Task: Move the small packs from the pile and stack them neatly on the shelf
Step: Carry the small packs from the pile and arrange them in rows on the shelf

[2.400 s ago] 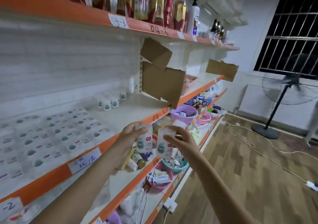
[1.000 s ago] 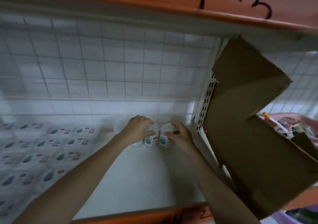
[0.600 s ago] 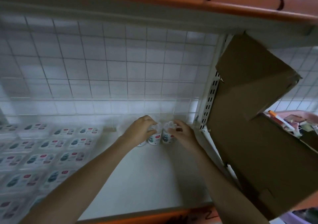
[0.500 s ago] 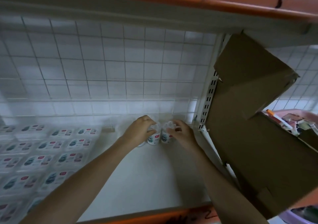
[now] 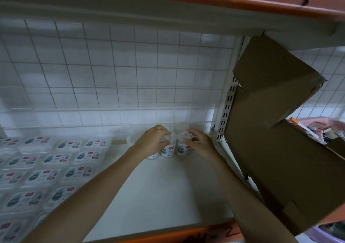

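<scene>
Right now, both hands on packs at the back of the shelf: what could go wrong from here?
1. The left hand and right hand each hold an upright pack; the left pack and right pack stand close, so releasing one grip carelessly could tip the other.
2. A third pack sits partly under the left hand; withdrawing could topple it.
3. The cardboard box crowds the right forearm; pulling back might snag it.

Two small white packs (image 5: 167, 150) with crinkled clear tops stand upright, side by side, at the back of the white shelf (image 5: 164, 190) against the wire grid. More packs (image 5: 56, 168) lie flat in neat rows on its left part.
</scene>
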Demonstrator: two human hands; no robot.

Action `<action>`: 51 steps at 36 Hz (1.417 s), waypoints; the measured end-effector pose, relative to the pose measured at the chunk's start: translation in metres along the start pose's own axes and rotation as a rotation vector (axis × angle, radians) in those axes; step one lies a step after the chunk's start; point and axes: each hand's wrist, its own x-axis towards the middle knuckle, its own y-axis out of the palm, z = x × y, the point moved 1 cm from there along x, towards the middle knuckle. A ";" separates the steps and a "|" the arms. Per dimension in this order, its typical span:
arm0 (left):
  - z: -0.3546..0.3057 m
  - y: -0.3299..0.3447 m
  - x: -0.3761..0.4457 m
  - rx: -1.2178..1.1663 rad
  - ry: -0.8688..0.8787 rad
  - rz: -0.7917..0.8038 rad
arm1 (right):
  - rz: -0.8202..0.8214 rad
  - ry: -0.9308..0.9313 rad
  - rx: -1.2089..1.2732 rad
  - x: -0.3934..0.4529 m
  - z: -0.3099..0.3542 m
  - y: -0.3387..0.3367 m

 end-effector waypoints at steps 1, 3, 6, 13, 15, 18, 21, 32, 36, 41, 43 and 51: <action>0.000 0.000 0.000 0.000 -0.002 0.004 | -0.001 0.002 0.001 0.000 0.000 0.000; 0.000 0.000 0.001 0.003 -0.003 0.003 | -0.001 0.003 0.003 0.000 -0.001 0.000; -0.002 0.000 0.001 0.011 -0.007 -0.008 | 0.010 0.003 0.003 -0.001 -0.002 -0.001; -0.005 -0.001 0.001 0.039 -0.006 -0.005 | 0.018 -0.002 0.006 -0.002 -0.002 -0.001; -0.005 -0.001 0.000 0.042 -0.011 0.002 | 0.017 0.003 0.007 -0.002 -0.002 0.000; -0.005 -0.001 0.000 0.053 -0.007 0.002 | 0.015 0.021 0.013 -0.003 -0.003 0.001; -0.005 -0.003 0.000 0.116 0.027 0.004 | 0.020 0.046 0.022 -0.003 -0.003 0.001; 0.020 -0.065 -0.019 0.017 0.076 -0.197 | -0.066 -0.292 -0.166 0.006 0.035 0.017; 0.043 -0.082 -0.041 0.024 -0.041 -0.189 | -0.014 -0.490 -0.452 0.008 0.058 0.045; 0.053 -0.070 -0.060 0.051 -0.058 -0.080 | 0.032 -0.502 -0.675 0.012 0.066 0.070; 0.055 -0.064 -0.061 0.061 -0.061 -0.062 | 0.033 -0.507 -0.684 0.012 0.067 0.075; 0.056 -0.052 -0.061 0.075 -0.072 -0.078 | 0.161 -0.462 -0.663 0.009 0.069 0.073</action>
